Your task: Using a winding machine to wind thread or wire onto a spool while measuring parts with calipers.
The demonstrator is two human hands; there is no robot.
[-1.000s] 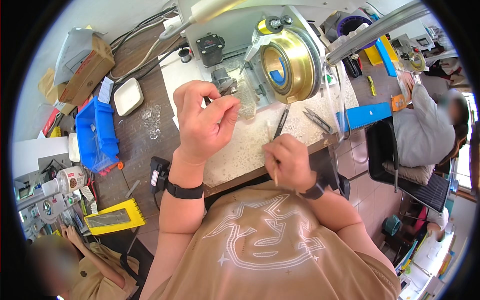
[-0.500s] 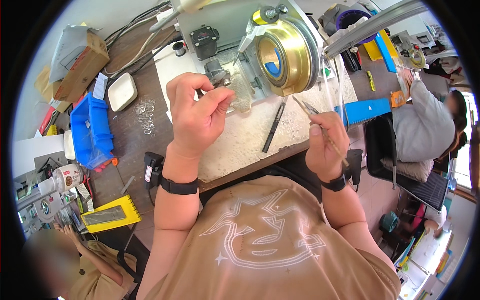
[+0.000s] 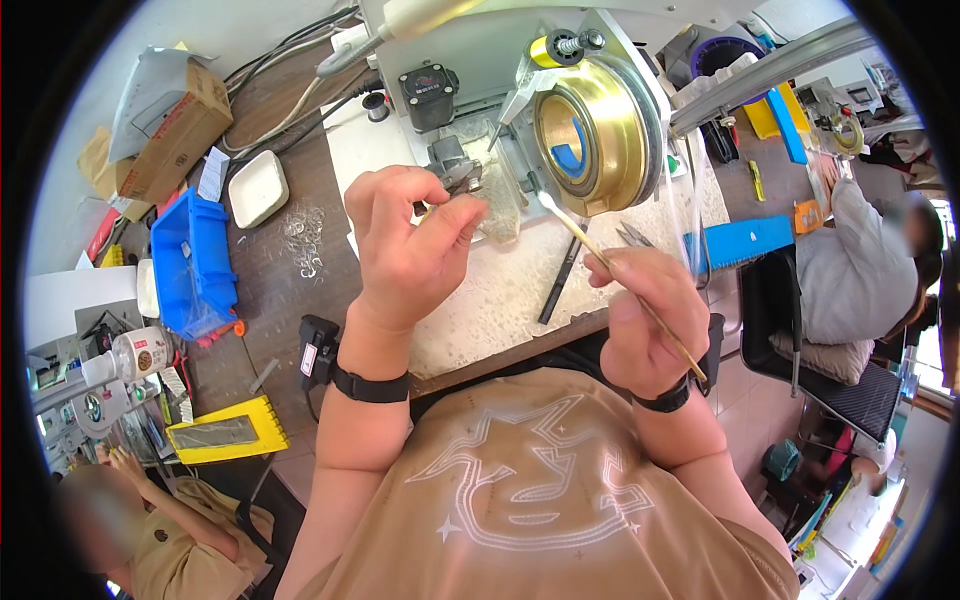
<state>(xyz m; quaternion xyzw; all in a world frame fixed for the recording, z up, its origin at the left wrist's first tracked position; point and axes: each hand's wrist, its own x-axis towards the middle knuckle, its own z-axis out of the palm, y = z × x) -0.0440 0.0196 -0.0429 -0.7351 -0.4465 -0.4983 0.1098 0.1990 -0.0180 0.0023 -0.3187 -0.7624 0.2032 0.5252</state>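
Note:
My left hand (image 3: 410, 240) is closed in a pinch beside the small grey metal fixture (image 3: 455, 162) of the machine. Whatever its fingertips hold is too small or hidden to make out. My right hand (image 3: 650, 310) grips a long cotton swab (image 3: 585, 236) with a wooden stick, its white tip pointing toward the brass-coloured wheel (image 3: 600, 140). Below the wheel, a black pen-like tool (image 3: 562, 282) lies on the white work surface (image 3: 480, 325). Metal tweezers (image 3: 634, 236) lie just beyond my right hand.
On the left stand a blue bin (image 3: 190, 260), a white dish (image 3: 258, 188), scattered clear rings (image 3: 304, 240) and a cardboard box (image 3: 180, 130). A yellow spool (image 3: 553, 48) sits above the wheel. A blue tray (image 3: 740, 240) is at the right. Other people sit on both sides.
My right hand has turned and reached inward, bringing the swab's white tip into view near the wheel. My left hand keeps its pinch by the fixture. The whole view has shifted slightly.

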